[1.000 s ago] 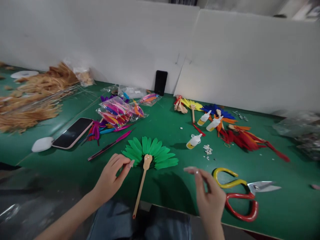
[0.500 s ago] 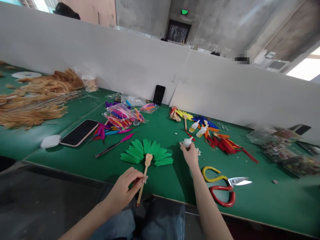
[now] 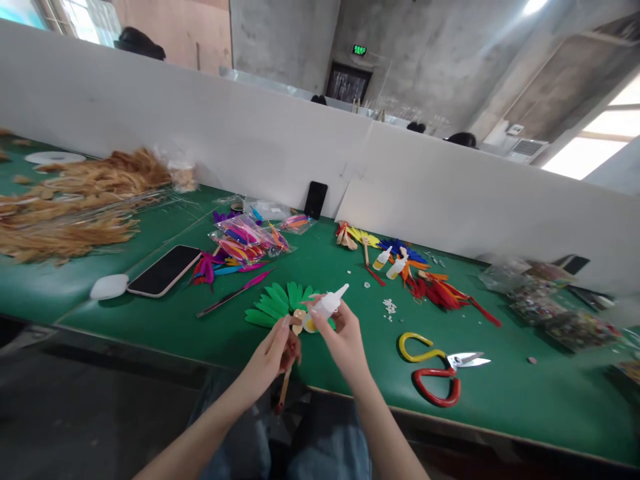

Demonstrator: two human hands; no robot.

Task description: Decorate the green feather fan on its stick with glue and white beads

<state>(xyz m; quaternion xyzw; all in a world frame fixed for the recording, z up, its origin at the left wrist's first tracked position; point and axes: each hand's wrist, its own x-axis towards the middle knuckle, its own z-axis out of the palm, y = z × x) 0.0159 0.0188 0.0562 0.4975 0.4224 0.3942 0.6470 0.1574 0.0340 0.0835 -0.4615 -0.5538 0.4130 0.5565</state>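
A green feather fan (image 3: pixel 273 305) with a wooden handle (image 3: pixel 284 392) lies at the table's front edge. My right hand (image 3: pixel 344 333) grips a small white glue bottle (image 3: pixel 327 305) over the fan's right side, its nozzle pointing up and right. My left hand (image 3: pixel 275 350) is closed just left of the bottle, in front of the fan's wooden centre; what its fingers hold, if anything, I cannot make out. Small white beads (image 3: pixel 389 307) are scattered right of my right hand.
Scissors (image 3: pixel 445 370) with yellow and red handles lie at the right. Two more bottles (image 3: pixel 397 268) stand near coloured feathers (image 3: pixel 440 291). A phone (image 3: pixel 164 271), bagged feathers (image 3: pixel 250 237) and tan fibres (image 3: pixel 95 200) are on the left. A white partition (image 3: pixel 250 133) runs behind the table.
My right hand has lifted the white bottle from beside the beads and brought it left over the fan. My left hand has moved up from the handle. The view has shifted slightly.
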